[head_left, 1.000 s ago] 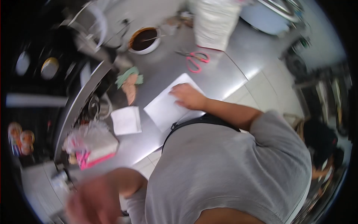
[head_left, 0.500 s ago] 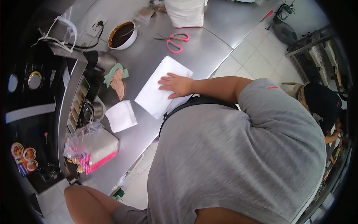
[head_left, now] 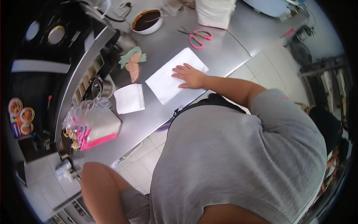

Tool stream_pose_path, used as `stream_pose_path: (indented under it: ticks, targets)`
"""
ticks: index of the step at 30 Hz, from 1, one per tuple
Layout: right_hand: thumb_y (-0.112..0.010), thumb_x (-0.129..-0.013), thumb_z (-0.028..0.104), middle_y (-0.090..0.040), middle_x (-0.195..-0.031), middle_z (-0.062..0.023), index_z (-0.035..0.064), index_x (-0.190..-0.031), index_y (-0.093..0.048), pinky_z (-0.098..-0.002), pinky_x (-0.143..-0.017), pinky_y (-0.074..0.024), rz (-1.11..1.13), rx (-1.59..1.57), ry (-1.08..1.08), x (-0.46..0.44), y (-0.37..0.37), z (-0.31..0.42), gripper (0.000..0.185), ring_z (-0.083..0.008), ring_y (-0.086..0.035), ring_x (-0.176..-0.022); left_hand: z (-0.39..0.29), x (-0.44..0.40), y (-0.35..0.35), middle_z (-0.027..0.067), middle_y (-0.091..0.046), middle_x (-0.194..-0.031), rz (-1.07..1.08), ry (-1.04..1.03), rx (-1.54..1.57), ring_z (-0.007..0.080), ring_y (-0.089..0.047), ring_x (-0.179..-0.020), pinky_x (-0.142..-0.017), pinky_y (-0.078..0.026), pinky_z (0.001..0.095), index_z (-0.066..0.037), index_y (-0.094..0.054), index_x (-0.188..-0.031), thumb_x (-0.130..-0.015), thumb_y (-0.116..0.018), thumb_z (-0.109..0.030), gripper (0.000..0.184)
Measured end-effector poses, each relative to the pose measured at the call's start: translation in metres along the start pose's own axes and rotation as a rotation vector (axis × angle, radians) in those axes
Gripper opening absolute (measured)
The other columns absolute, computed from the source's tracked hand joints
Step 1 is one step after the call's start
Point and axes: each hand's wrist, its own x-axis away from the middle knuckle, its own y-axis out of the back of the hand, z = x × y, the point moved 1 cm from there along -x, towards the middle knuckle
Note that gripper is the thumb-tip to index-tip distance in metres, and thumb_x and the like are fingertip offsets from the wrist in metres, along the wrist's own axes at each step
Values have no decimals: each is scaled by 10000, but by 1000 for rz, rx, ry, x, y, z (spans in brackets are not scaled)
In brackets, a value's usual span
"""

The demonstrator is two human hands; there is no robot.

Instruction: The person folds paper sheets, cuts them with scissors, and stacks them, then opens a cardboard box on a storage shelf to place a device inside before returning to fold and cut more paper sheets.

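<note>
My right hand lies flat on a stack of white sheets, fingers spread, near the edge of the steel counter. To the left of that stack, a smaller square pile of folded white sheets rests on the counter. Pink-handled scissors lie beyond my right hand with their blades apart. Of my left arm only the bent elbow and upper arm show at the lower left; the left hand is out of view.
On the steel counter stand a bowl of dark brown sauce with a spoon, green and pinkish cloths, an open plastic pack and a white wrapped bundle. A black appliance is at left. Another person's black cap shows at right.
The view has turned, so the counter things sit further right and higher in the picture. My right hand stays flat on the sheets. More of my left arm shows.
</note>
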Motion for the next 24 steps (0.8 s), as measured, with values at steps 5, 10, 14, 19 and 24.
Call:
stream_pose_path:
  ticks: [5,10,14,19,24]
  targets:
    - [-569,-873,418,-387,-1418,-150,96,-1324,-459,-531,-1092,-230,-47,11,10,-5,4,9,565,-317,-321,-1340,-17,123,5,127,-591,-1106,-208,686,-548,242,-527,-1071,-933,-401,343,-21,-590,-1025,-862,-613,-86,177]
    - [-568,-874,417,-378,-1429,-137,99,-1333,-458,-528,-1106,-193,0,25,-23,4,14,18,569,-314,-301,-1355,-43,378,-34,144,-598,-1051,404,1540,-708,334,-540,-1011,-884,-438,391,-38,-612,-989,-739,-740,-154,304]
    - [-570,-873,411,-367,-1441,-134,108,-1339,-456,-521,-1114,-176,40,3,-43,1,15,19,567,-314,-294,-1360,-65,427,-43,149,-609,-989,686,1811,-778,329,-554,-976,-864,-447,412,-30,-638,-964,-731,-714,-145,270]
    - [-571,-872,418,-360,-1446,-130,112,-1335,-458,-526,-1113,-177,40,-17,-47,0,15,19,567,-306,-292,-1363,-70,477,-27,154,-640,-820,581,1846,-728,312,-613,-824,-776,-478,387,-10,-672,-773,-736,-681,-111,109]
    - [-560,-879,426,-352,-1451,-131,105,-1339,-452,-527,-1114,-170,48,6,-40,0,14,17,572,-306,-288,-1365,-73,482,-16,162,-669,-758,343,1964,-674,287,-645,-691,-650,-490,354,-6,-702,-757,-737,-672,-106,107]
